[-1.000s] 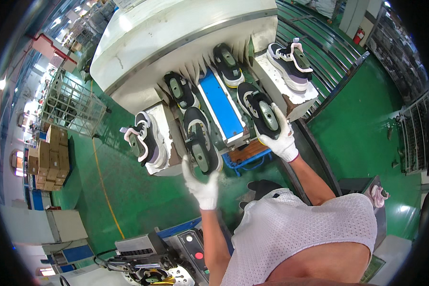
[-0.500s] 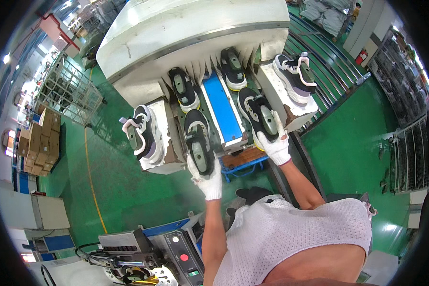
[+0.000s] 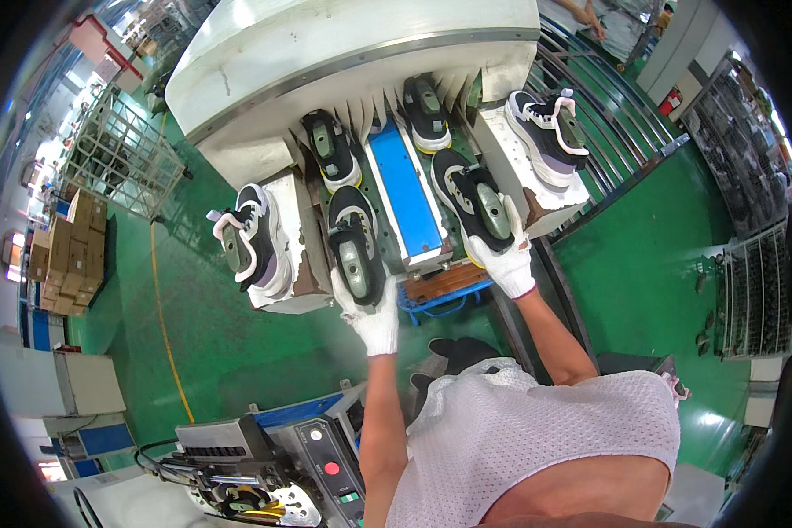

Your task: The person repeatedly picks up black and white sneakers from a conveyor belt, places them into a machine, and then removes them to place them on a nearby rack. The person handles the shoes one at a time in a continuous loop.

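Note:
Both of my hands wear white knit gloves. My left hand is closed around the heel of a black sneaker with a green shoe last inside it. Its toe points away from me, into the machine's left lane. My right hand grips the heel of another black sneaker, also with a green last, in the right lane. Farther in, a black sneaker and another black sneaker lie ahead of them. A blue strip runs between the lanes.
The white machine hood has hanging flaps. A sneaker sits on the left ledge, another sneaker on the right ledge. Rollers stand beyond; a control panel is at lower left. Another person's arm shows at top right.
The view has shifted slightly, so the machine sits a little higher and farther left. Both hands keep their hold on the sneakers. Another person's arm has appeared at top right.

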Tool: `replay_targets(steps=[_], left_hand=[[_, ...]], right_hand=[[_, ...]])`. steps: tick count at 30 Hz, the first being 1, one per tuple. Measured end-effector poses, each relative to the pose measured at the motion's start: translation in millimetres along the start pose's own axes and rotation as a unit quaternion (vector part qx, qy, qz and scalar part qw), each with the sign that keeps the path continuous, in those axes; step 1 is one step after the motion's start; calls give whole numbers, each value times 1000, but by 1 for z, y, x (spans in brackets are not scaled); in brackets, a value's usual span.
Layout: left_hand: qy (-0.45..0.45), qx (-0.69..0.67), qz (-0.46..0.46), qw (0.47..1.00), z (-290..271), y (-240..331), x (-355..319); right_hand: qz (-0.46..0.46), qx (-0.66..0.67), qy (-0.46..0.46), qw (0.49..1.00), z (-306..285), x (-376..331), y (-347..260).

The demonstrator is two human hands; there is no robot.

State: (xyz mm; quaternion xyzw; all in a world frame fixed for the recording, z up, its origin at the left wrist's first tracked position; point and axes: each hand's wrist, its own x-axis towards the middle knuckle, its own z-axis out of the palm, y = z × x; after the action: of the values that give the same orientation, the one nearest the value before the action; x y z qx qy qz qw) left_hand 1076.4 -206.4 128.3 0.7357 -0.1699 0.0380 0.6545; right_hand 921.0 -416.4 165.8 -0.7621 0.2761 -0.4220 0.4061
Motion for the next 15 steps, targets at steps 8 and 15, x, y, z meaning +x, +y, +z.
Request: replay_targets(steps=[8,15], left_hand=[[-76,96,-53,991,-39,15,-31],[-21,95,-352,931,-114,-55,-183]], right_hand=[[-86,56,-23,994,-24,-26,-77],[194,98,-637,739,83,-96,-78]])
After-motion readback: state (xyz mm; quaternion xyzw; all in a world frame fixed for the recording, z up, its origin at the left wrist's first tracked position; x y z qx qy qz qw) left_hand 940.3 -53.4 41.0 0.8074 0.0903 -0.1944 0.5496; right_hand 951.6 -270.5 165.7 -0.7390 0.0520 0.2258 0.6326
